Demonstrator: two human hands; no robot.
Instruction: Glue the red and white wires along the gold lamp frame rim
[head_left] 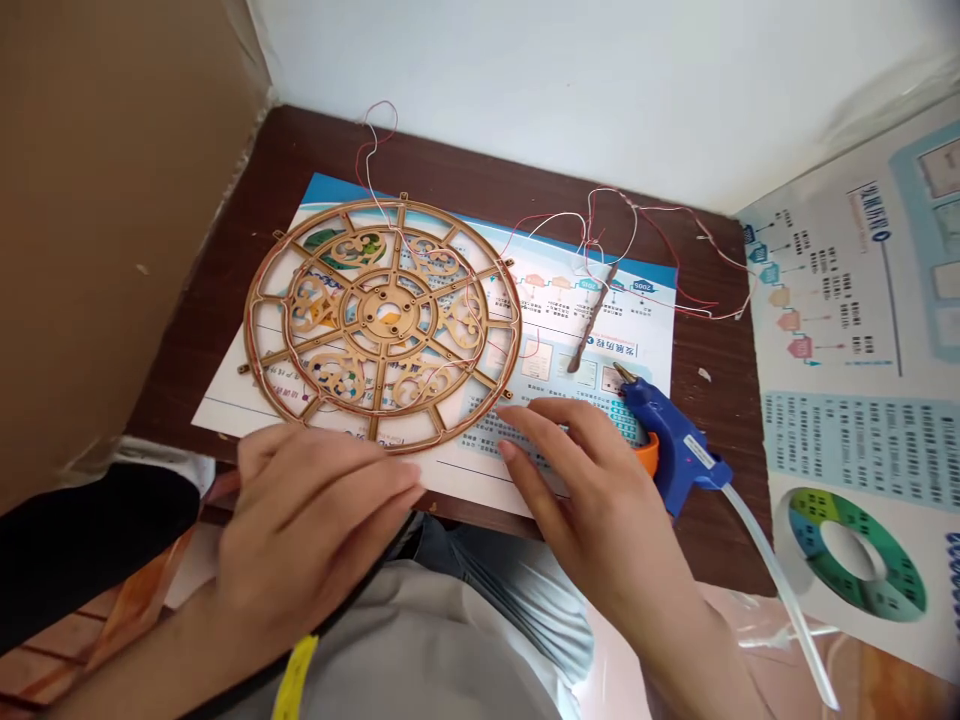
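A round, gold-brown openwork frame point(389, 313), with spokes and scroll ornaments, lies flat on a printed sheet. Thin red and white wires point(371, 150) run along its rings and trail off behind it. Below its near rim is my left hand point(315, 510), fingers pressed together and thumb tucked under them; whatever they pinch, if anything, is hidden. At the lower right rim, my right hand point(592, 470) has its thumb and fingers apart, tips close to a small rim tab. A blue hot glue gun point(675, 435) with an orange trigger lies just beyond that hand.
The printed sheet point(255, 400) covers part of a dark brown table point(720, 400). A thin brown stick point(592, 320) lies right of the frame, beside tangled wires point(634, 205). White and brown panels wall the back and left; a printed poster point(847, 420) stands on the right.
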